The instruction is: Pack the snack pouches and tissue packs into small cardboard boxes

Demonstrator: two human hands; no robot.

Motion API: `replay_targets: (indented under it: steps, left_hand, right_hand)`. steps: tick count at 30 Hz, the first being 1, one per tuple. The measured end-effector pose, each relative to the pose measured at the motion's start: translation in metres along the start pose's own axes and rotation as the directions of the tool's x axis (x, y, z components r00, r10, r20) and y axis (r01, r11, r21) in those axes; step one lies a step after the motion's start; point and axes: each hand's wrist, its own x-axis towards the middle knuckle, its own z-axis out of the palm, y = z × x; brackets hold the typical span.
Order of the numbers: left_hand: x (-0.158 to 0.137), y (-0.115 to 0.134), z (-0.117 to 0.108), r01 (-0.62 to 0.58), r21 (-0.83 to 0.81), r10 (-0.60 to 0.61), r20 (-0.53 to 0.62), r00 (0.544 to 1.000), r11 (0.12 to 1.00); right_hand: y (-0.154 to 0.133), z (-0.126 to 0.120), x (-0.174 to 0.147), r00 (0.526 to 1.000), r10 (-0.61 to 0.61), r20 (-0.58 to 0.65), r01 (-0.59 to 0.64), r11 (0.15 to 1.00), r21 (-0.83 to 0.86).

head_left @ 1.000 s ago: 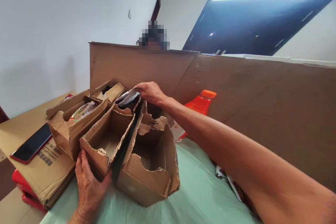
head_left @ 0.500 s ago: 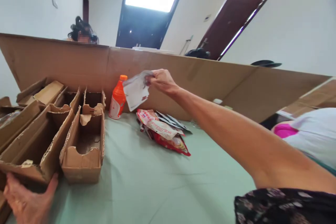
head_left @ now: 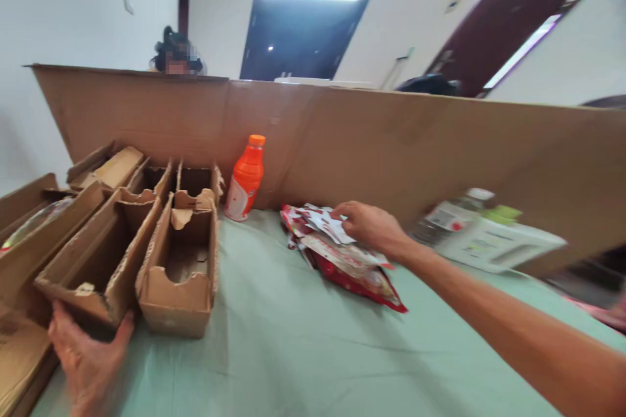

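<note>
My left hand [head_left: 90, 355] grips the near end of a long open cardboard box [head_left: 78, 283], its thumb at the right side and its fingers at the left. My right hand [head_left: 369, 225] reaches over a pile of packets near the cardboard wall. Its bent fingers close on the right edge of a white packet [head_left: 328, 225], which lies on the pile; the fingertips are partly hidden. Beneath it are a pale packet [head_left: 342, 254] with printed letters and a red packet [head_left: 359, 283]. An orange bottle [head_left: 247, 179] stands upright left of the pile.
Another open cardboard box [head_left: 173, 306] stands right of the held one, with more boxes behind and to the left. A white jug [head_left: 499, 244] lies beside a clear bottle [head_left: 443, 218] at the right. A long cardboard wall [head_left: 391, 143] crosses the back; a person sits beyond it.
My right hand has lowered the white packet from the air beside the orange bottle onto the pile. My left hand stays at the box. The view has turned right, showing the jug.
</note>
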Motion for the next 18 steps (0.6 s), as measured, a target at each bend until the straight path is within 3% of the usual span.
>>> replay_targets:
  steps: [2, 4, 6, 8, 10, 14, 18]
  left_hand:
    - [-0.004, -0.005, 0.001, -0.045, 0.008, 0.045, 0.003, 0.999, 0.999]
    - [-0.009, -0.008, 0.000, -0.085, 0.021, 0.085, 0.015, 0.996, 0.996]
    - [-0.012, -0.009, -0.001, -0.099, 0.039, 0.099, 0.016, 0.995, 0.994]
    - [-0.016, -0.009, -0.001, -0.090, 0.050, 0.090, 0.001, 0.996, 0.995]
    - [-0.019, -0.009, 0.000, -0.080, 0.055, 0.080, -0.009, 0.997, 0.995]
    - [-0.024, -0.012, 0.002, -0.055, 0.068, 0.054, 0.008, 0.999, 0.996]
    - [-0.026, -0.015, 0.003, -0.062, 0.057, 0.062, 0.008, 0.998, 0.996]
  right_hand:
    - [-0.030, -0.013, 0.016, 0.991, -0.134, -0.030, 0.135, 0.990, 0.049]
    - [-0.077, -0.023, 0.030, 0.943, -0.317, -0.100, 0.329, 0.935, 0.134]
    - [-0.136, -0.029, 0.038, 0.827, -0.509, -0.238, 0.558, 0.794, 0.240]
    - [-0.200, -0.034, 0.040, 0.675, -0.635, -0.375, 0.737, 0.602, 0.308]
    - [-0.260, -0.037, 0.043, 0.608, -0.711, -0.353, 0.794, 0.535, 0.290]
    - [-0.349, -0.037, 0.066, 0.621, -0.782, -0.045, 0.780, 0.611, 0.137]
    - [-0.394, -0.024, 0.099, 0.637, -0.756, 0.150, 0.758, 0.650, 0.055]
